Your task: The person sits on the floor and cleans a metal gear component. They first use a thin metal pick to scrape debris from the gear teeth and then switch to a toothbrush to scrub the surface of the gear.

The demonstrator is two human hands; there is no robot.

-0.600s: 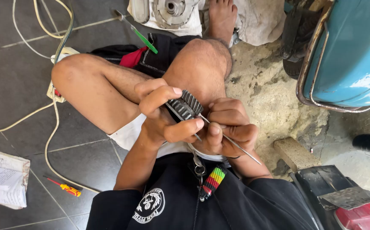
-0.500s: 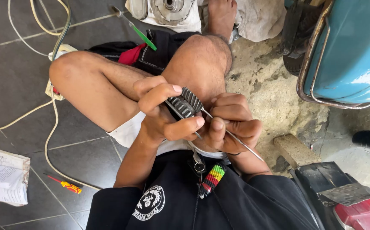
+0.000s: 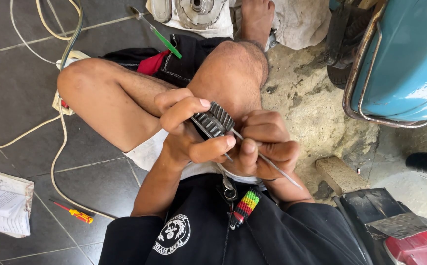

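Note:
I sit cross-legged on the floor. My left hand (image 3: 186,130) grips a dark toothed metal gear (image 3: 214,119) between thumb and fingers, just above my lap. My right hand (image 3: 265,145) pinches a thin metal rod (image 3: 272,167), whose tip touches the gear's side. The rod's free end sticks out to the lower right past my wrist. Both hands press close together around the gear.
A small red-and-yellow screwdriver (image 3: 76,213) and an open booklet (image 3: 2,203) lie on the dark tiles at left. White cables (image 3: 58,142) run across the floor. A green-handled tool (image 3: 164,41) and a metal engine part (image 3: 198,10) lie ahead. A teal vehicle body (image 3: 400,64) stands at right.
My hands have stayed together on the gear; the right hand has shifted the rod slightly against it. The view has moved a little.

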